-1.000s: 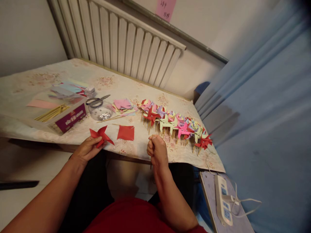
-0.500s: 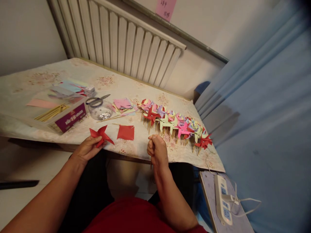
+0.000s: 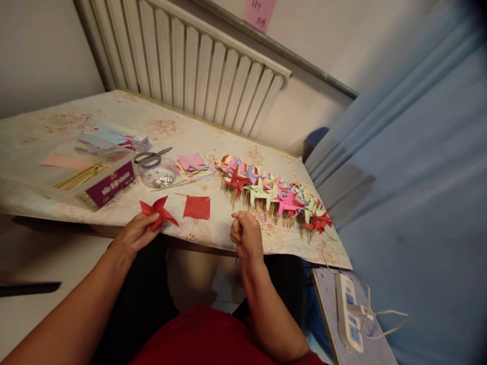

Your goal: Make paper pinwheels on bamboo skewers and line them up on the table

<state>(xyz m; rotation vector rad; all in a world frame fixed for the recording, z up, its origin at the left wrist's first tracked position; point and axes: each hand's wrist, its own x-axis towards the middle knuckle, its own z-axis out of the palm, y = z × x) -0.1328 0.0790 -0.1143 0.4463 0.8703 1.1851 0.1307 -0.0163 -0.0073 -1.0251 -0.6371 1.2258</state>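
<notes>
A red paper pinwheel [image 3: 163, 209] is pinched between the thumb and fingers of my left hand [image 3: 140, 230], just above the front edge of the table. My right hand [image 3: 247, 234] is closed in a fist at the same edge; a thin dark reddish end shows below it, but what it belongs to is hidden. Between the hands lies a red paper square [image 3: 197, 207], with a thin stick at its top edge. Behind it are a stack of coloured paper squares [image 3: 193, 163] and a clear bowl [image 3: 158, 178] of small shiny pieces. Dark-handled scissors [image 3: 152, 158] rest by the bowl's far rim.
Many finished pinwheels [image 3: 272, 195] on sticks stand in rows at the right. A clear box [image 3: 110, 186] with a purple label holds wooden sticks [image 3: 81, 176]. Paper strips [image 3: 108, 139] lie behind it. A power strip [image 3: 350, 314] sits on a low surface by the blue curtain [image 3: 411, 152].
</notes>
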